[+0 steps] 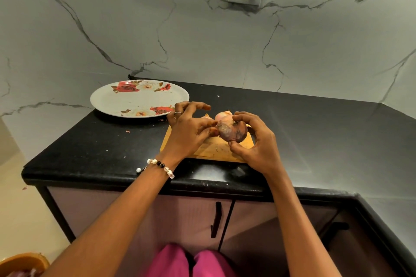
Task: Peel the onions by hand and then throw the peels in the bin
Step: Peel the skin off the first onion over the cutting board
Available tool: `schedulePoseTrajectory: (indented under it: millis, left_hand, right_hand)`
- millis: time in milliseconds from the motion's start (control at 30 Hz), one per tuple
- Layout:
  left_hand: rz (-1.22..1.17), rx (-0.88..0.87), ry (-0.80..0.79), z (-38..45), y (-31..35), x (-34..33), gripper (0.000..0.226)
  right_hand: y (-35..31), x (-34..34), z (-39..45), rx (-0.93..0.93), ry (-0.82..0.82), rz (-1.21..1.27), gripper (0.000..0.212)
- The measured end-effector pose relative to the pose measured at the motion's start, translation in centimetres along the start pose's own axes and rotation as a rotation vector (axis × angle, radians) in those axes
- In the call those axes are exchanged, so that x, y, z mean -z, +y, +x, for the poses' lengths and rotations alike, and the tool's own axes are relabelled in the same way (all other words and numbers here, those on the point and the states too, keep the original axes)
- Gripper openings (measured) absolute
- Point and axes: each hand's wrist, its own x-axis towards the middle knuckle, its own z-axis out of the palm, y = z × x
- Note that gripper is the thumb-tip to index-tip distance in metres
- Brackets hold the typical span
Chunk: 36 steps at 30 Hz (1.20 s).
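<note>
The round, papery-skinned brownish onion (231, 131) is held above the light wooden chopping board (209, 148). The right hand (256, 141) grips it, thumb beneath and curled fingers (244, 117) over the top. The left hand (189, 128) pinches the skin at the onion's left side, its other fingers spread. One paler pink onion (221, 116) lies on the board just behind. One oval white plate with red roses (139, 98) sits on the black stone worktop (315, 132), holding nothing. An orange bin (22, 262) shows at the lower left; its contents are unclear.
</note>
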Motion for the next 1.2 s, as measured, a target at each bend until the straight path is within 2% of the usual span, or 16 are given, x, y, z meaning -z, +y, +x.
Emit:
schedulePoseTrajectory:
  millis: [167,367,533,700,867,1067,1200]
  left_hand:
    - [-0.039,0.056,0.045,-0.01,0.12,0.31,0.022]
    - [-0.066,0.11,0.075,-0.08,0.4,0.4,0.013]
    - [-0.019,0.166,0.116,0.09,0.4,0.29,0.011]
    - [-0.016,0.244,0.194,0.06,0.45,0.44,0.009]
    - [-0.021,0.205,0.174,0.03,0.47,0.47,0.007]
    - [0.0,0.155,0.173,0.16,0.41,0.13,0.013]
    - [0.081,0.059,0.069,0.54,0.49,-0.44,0.037]
  right_hand:
    - [-0.18,0.05,0.01,0.011,-0.027,0.045,0.053]
    - [-0.25,-0.03,0.01,-0.002,-0.035,0.031,0.054]
    - [-0.02,-0.09,-0.04,-0.007,-0.058,0.029,0.054]
    - [0.04,-0.07,-0.07,-0.015,-0.01,0.019,0.054]
    - [-0.01,-0.02,-0.04,-0.02,0.039,-0.019,0.054]
    - [0.05,0.13,-0.01,-0.03,0.081,-0.061,0.055]
    - [0.12,0.02,0.05,-0.024,0.043,-0.023,0.056]
